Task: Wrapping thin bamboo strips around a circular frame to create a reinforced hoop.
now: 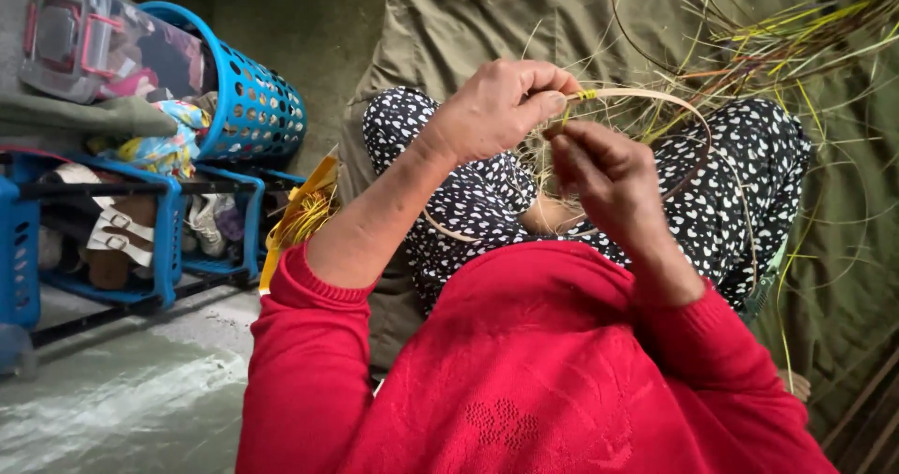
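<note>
Off to my left a blue basket [253, 99] lies tipped on a blue rack [140, 240] of shoes, and a bundle of yellow strips [300, 216] rests at the left edge of the olive cloth [440, 34] I sit on. My left hand [496, 109] pinches the bent cane strip [655, 99] where a yellow binding wraps it. The strip is pale tan, thin and flat, arching rightward over my spotted lap. My right hand [604, 170], just below, is closed on a thin strand at the same spot. Loose green and straw-coloured grass [787, 43] fans out toward the cloth's upper right corner.
</note>
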